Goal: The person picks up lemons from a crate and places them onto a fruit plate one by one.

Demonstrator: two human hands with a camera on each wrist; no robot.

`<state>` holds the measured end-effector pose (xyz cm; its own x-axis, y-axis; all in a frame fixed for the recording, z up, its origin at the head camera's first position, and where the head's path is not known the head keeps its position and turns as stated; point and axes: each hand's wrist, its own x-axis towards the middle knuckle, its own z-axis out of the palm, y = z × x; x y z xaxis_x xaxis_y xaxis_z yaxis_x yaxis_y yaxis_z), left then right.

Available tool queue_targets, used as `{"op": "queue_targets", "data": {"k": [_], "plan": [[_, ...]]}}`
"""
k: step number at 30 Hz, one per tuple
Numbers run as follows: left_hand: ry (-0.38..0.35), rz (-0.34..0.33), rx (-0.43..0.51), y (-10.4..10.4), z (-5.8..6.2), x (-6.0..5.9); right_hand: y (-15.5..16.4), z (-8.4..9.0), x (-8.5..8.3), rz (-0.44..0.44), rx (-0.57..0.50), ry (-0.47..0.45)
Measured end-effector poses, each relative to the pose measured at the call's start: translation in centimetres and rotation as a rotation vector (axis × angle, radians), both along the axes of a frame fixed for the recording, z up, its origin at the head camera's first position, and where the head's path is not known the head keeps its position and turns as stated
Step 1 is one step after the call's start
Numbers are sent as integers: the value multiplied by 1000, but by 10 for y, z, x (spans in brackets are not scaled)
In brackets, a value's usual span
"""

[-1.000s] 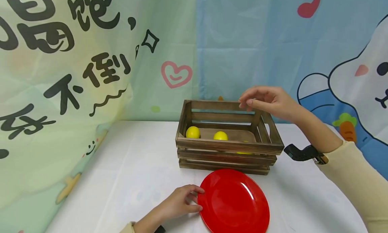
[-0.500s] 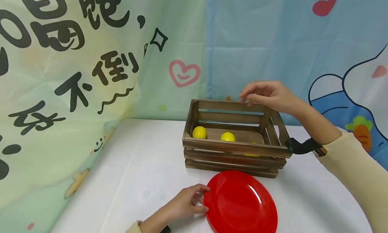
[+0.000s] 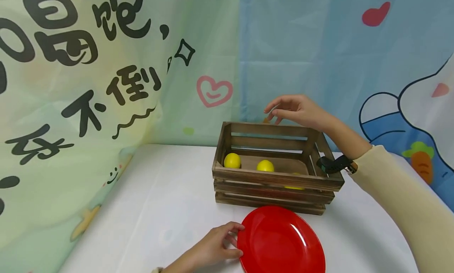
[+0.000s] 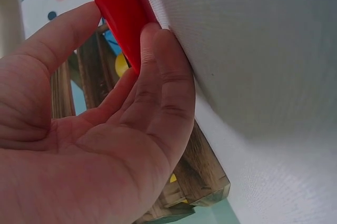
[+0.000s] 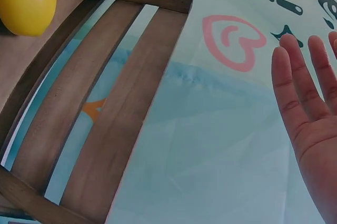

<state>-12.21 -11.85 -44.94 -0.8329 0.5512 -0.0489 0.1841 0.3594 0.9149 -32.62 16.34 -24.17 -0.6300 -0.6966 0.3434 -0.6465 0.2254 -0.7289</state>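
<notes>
The left hand (image 3: 220, 245) holds the left rim of a red plate (image 3: 283, 241) on the white tabletop. In the left wrist view, its thumb touches the plate's edge and its fingertips curl beneath the rim. Behind the plate stands a brown slatted wooden crate (image 3: 276, 178). Inside it are several smooth yellow lemon-like things: a yellow one at left (image 3: 232, 160), another in the middle (image 3: 265, 165), and one mostly hidden behind the front slats (image 3: 295, 187). Above the crate's back rail hovers the right hand (image 3: 296, 111), fingers loosely bent and holding nothing, as the right wrist view (image 5: 321, 119) confirms.
A printed cloth (image 3: 198, 36) with hearts, lettering and a cartoon animal hangs right behind the crate. White cloth (image 3: 159, 210) covers the table. A dark wrist strap (image 3: 335, 164) on the right arm is beside the crate's right end.
The right hand has shifted left along the crate's back rail, still holding nothing. The left hand keeps its place at the plate's rim. The head view has swung slightly.
</notes>
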Motion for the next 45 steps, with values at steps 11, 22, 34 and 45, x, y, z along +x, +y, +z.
{"op": "queue_targets", "data": {"k": [11, 22, 34, 45], "plan": [[-8, -4, -11, -3, 5, -1, -17, -8, -17, 16, 23, -34], [-11, -12, -30, -2, 9, -5, -37, -12, -32, 20, 46, -80], [-53, 20, -29, -1, 9, -4, -62, -22, -50, 57, 62, -112], [-45, 15, -11, -5, 8, -1, -72, -50, -62, 70, 122, -211]]}}
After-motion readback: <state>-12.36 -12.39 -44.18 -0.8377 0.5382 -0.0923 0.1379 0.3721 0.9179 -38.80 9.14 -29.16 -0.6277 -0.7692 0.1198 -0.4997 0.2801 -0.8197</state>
